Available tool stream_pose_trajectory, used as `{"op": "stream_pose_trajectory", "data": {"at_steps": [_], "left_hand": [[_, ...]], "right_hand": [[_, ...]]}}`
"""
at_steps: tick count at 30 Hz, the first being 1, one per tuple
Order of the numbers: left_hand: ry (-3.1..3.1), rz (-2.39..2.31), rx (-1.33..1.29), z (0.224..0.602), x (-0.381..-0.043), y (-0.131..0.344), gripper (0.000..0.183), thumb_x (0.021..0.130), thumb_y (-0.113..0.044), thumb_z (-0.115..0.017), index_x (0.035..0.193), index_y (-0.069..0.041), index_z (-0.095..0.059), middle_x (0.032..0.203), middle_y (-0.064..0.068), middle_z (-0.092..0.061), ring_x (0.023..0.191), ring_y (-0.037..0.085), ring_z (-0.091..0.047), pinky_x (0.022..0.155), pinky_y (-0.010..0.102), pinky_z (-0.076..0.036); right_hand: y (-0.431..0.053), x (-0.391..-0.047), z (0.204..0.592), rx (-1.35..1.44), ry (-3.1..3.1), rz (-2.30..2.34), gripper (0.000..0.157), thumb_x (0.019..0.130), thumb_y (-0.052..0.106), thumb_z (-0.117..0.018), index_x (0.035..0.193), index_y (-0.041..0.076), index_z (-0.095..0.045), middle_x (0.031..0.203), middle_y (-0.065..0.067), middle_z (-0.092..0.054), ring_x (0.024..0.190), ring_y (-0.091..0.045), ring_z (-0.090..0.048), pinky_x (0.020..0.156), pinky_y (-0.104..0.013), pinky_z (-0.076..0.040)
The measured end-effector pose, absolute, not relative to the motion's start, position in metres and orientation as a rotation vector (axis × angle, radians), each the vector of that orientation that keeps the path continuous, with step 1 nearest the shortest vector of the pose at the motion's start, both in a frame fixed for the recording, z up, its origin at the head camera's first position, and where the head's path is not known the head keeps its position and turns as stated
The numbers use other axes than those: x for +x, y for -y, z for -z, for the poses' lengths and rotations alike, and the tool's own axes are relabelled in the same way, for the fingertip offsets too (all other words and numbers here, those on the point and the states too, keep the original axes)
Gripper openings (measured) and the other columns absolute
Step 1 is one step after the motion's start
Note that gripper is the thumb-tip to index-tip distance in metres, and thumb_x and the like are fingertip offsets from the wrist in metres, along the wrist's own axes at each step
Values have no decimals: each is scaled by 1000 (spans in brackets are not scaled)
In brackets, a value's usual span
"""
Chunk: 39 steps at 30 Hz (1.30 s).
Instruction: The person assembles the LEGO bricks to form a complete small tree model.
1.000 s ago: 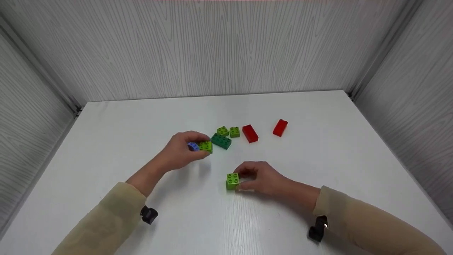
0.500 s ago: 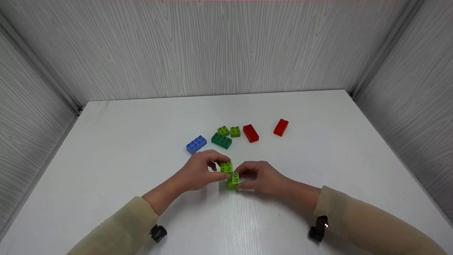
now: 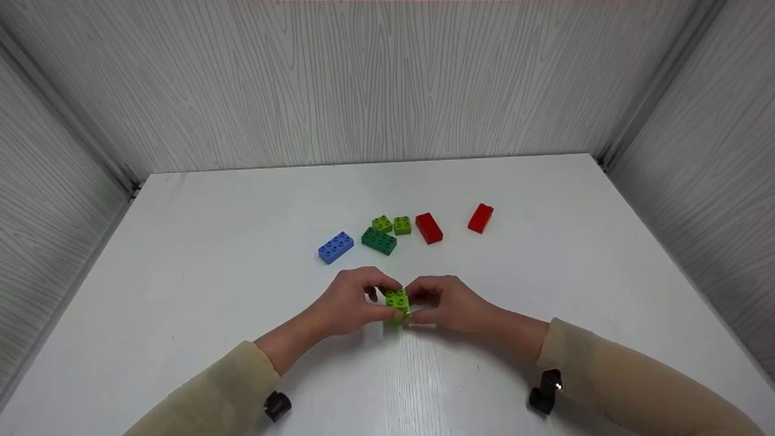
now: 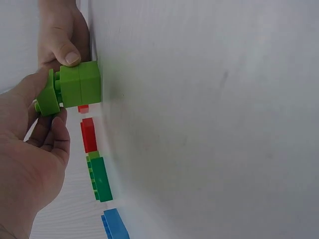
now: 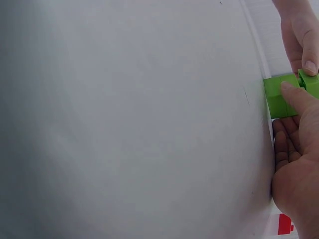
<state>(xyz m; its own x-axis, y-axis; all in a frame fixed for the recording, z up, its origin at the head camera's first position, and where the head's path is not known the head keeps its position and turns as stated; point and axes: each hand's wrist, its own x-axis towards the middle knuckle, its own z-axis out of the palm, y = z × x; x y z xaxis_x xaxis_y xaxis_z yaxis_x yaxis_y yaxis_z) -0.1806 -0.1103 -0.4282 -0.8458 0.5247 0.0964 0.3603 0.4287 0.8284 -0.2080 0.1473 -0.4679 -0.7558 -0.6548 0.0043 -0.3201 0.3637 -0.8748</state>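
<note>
Near the middle of the table, my left hand (image 3: 354, 306) pinches a light green square toy brick (image 3: 397, 297) between thumb and fingers. Just beneath it stand two more light green bricks (image 4: 79, 84), joined in a stack on the tabletop. The stack is steadied by my right hand (image 3: 454, 306), whose thumb and fingers grip it from the right side. In the left wrist view the upper brick (image 4: 48, 97) sits slightly tilted over the stack's studs, and part of the studs still shows. From the head view the lower bricks are mostly hidden by the upper one and the fingers.
Behind the hands lie a blue brick (image 3: 336, 247), a dark green brick (image 3: 379, 241) and two small light green bricks (image 3: 382, 223). Farther right are a red brick (image 3: 429, 228) and another red brick (image 3: 481, 218). Wood-grain panels (image 3: 387, 85) enclose the white table (image 3: 533, 254).
My left hand has carried its light green brick from beside the blue brick toward the right and nearer, onto the top of the stack. My right hand has stayed in place.
</note>
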Motion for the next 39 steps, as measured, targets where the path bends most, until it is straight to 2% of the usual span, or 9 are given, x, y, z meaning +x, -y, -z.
{"op": "stream_pose_trajectory", "data": {"at_steps": [12,18,23,34,39], "left_hand": [[-2509,-1346,753,428,-183,108,32,91,-24,-87,122,-20,-81,105,-9,-69,101,23,-65,86,32,-56],[-2527,-1267,731,424,-185,107,34,91,-27,-87,124,-22,-81,104,-12,-68,99,16,-64,87,31,-57],[-2538,-1231,742,422,-186,106,35,90,-27,-87,124,-22,-81,103,-13,-68,98,12,-63,88,32,-56],[-2543,-1176,748,421,-186,104,34,92,-25,-86,125,-21,-81,105,-13,-68,101,16,-64,89,30,-57],[-2542,-1208,743,423,-185,104,34,90,-25,-88,123,-20,-81,102,-12,-68,101,22,-65,88,31,-56]], "right_hand": [[-148,-207,467,-832,-2281,1343,36,92,26,-87,125,30,-74,119,12,-74,113,-12,-69,102,-31,-55],[-148,-206,464,-818,-2304,1310,36,91,26,-87,124,31,-74,119,14,-74,114,-10,-68,101,-30,-55],[-148,-207,462,-835,-2316,1298,38,91,26,-88,125,29,-74,119,13,-73,113,-12,-68,102,-33,-56],[-147,-207,467,-841,-2289,1309,38,90,28,-88,126,32,-74,120,15,-73,113,-10,-68,101,-31,-56],[-147,-206,467,-839,-2293,1313,38,91,25,-88,126,31,-74,120,15,-73,113,-10,-67,101,-31,-55]]}}
